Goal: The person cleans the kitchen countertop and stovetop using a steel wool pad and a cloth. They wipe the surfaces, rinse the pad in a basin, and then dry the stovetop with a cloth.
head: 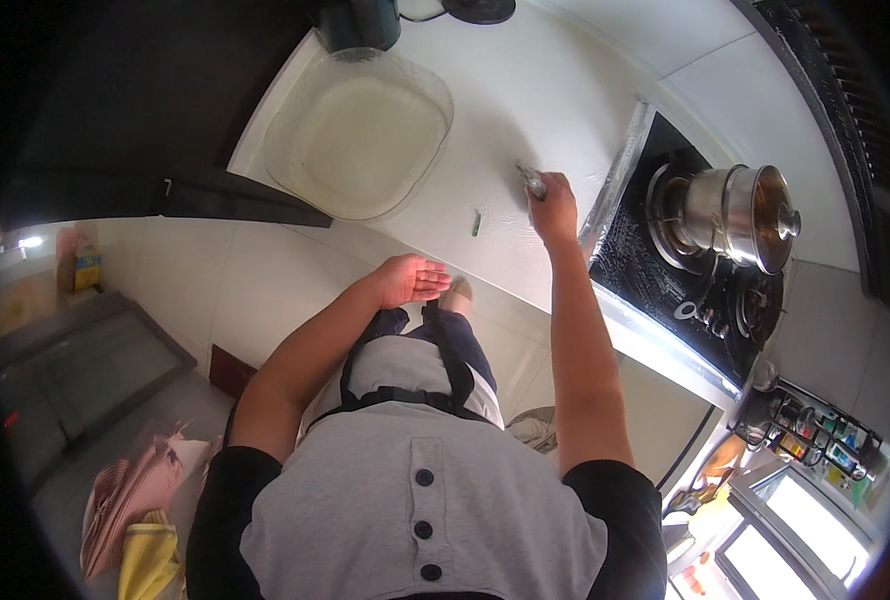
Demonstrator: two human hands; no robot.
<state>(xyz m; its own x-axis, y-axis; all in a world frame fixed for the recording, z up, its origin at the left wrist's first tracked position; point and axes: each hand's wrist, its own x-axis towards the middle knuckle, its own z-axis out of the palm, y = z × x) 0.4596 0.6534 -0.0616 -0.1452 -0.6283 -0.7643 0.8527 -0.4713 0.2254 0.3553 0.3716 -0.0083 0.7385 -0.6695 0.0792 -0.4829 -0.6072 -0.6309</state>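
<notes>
My right hand point(553, 208) presses a crumpled greyish rag point(532, 180) onto the white countertop point(505, 97). Only part of the rag shows; the rest is under my fingers. Wet streaks lie on the counter near that hand. To its left is a small green scrap point(476, 223), perhaps a bit of vegetable. My left hand point(415, 280) hangs in front of the counter's edge, palm turned up, fingers slightly curled, holding nothing. A large clear plastic basin point(445, 139) stands on the counter to the left, with cloudy, pale contents or a pale bottom.
On the right, a lidded steel pot point(722, 214) sits on a black gas stove point(640, 255) with foil-like edging point(617, 180). A dark appliance point(358, 22) stands behind the basin. Pink striped cloth point(126, 502) and yellow cloth point(148, 559) lie lower left.
</notes>
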